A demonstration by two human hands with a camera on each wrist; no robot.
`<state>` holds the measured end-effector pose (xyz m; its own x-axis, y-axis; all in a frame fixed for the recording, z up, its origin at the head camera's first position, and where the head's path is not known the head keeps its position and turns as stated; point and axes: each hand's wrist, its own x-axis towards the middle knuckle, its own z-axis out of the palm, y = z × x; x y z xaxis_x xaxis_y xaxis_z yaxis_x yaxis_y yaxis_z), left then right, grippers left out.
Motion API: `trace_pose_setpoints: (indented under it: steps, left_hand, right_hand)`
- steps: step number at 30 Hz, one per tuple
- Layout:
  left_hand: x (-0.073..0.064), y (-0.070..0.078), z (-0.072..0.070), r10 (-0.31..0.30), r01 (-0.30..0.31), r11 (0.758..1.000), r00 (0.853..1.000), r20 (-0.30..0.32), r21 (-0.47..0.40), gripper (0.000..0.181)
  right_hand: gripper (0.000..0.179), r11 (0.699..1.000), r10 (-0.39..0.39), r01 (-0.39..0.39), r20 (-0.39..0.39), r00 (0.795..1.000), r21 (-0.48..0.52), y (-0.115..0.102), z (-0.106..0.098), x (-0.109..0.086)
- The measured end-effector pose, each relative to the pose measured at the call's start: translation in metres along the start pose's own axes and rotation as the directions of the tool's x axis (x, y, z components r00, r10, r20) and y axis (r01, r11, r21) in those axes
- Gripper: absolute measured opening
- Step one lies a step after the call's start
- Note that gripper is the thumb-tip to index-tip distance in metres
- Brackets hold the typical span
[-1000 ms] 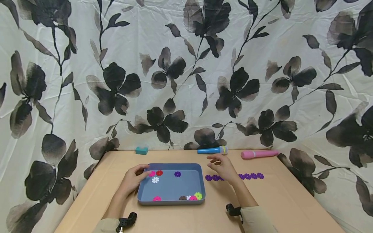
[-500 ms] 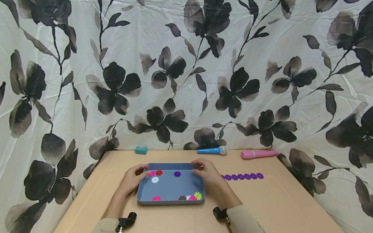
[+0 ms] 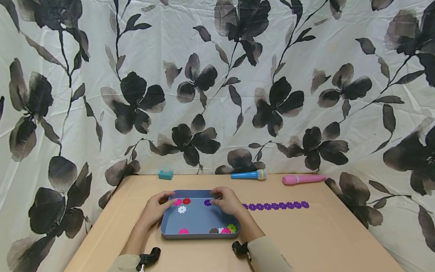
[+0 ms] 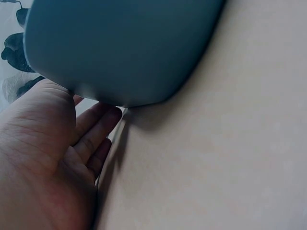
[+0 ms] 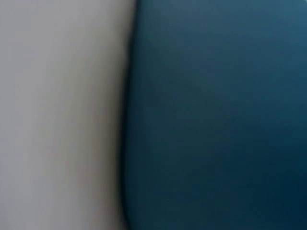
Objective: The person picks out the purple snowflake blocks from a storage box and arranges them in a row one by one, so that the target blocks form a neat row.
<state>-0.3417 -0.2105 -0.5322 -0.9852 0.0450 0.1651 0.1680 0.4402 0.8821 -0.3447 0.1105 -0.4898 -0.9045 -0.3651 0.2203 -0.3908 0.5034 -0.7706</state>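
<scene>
A blue-grey tray (image 3: 197, 219) lies on the table with several small flower-shaped pieces in it. My left hand (image 3: 154, 209) grips its left rim, thumb on top; the left wrist view shows the fingers (image 4: 96, 127) beside the tray's outer wall. Over the tray's right part is my right hand (image 3: 227, 202), thumb and forefinger apart, thumb tip right at a purple flower piece (image 3: 207, 203). Pink (image 3: 178, 202), red (image 3: 186, 201) and white (image 3: 182, 209) pieces sit at the tray's left. The right wrist view is blurred and shows only the tray (image 5: 216, 115) and table.
A straight row of purple flower pieces (image 3: 282, 206) extends rightward on the table, its left end behind my right hand. Along the back edge lie a teal block (image 3: 165, 175), a blue toy microphone (image 3: 249, 175) and a pink one-piece stick (image 3: 304, 179). A floral cloth (image 3: 234, 113) hangs behind.
My right hand has moved left from above the purple row to over the tray, reaching the purple piece there. The left hand has stayed on the tray's left rim.
</scene>
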Motion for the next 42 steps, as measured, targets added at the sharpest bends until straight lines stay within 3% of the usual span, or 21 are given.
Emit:
trace_pose_setpoints:
  steps: [8, 13, 19, 24, 34, 42]
  left_hand:
    - [0.000, 0.000, 0.001, 0.005, -0.005, 1.000, 1.000, -0.002, -0.008, 0.038]
    - [-0.001, -0.001, 0.000, 0.007, -0.007, 1.000, 1.000, 0.000, 0.004, 0.039]
    - [-0.001, -0.002, 0.000, 0.005, -0.005, 1.000, 1.000, 0.000, 0.015, 0.039]
    - [-0.001, -0.001, 0.000, 0.002, -0.002, 1.000, 1.000, 0.003, 0.020, 0.040]
    - [-0.002, 0.000, -0.001, 0.006, -0.006, 1.000, 1.000, 0.002, 0.003, 0.037]
    - [-0.002, 0.002, 0.000, -0.004, 0.004, 1.000, 1.000, 0.001, -0.004, 0.039]
  right_hand:
    - [0.040, 0.990, 0.028, -0.009, 0.136, 0.990, -0.139, 0.001, 0.010, -0.002]
    - [0.036, 0.982, 0.017, 0.018, 0.182, 0.983, -0.190, 0.005, 0.013, -0.002]
    - [0.022, 0.971, 0.007, 0.033, 0.168, 0.986, -0.237, 0.007, 0.016, -0.003]
    - [0.012, 0.976, 0.010, 0.026, 0.164, 0.986, -0.215, 0.005, 0.015, -0.004]
    - [0.007, 0.979, -0.032, 0.062, 0.155, 0.987, -0.192, 0.006, 0.013, -0.005]
    - [0.015, 0.991, -0.085, 0.093, 0.082, 0.993, -0.101, 0.003, 0.004, -0.004]
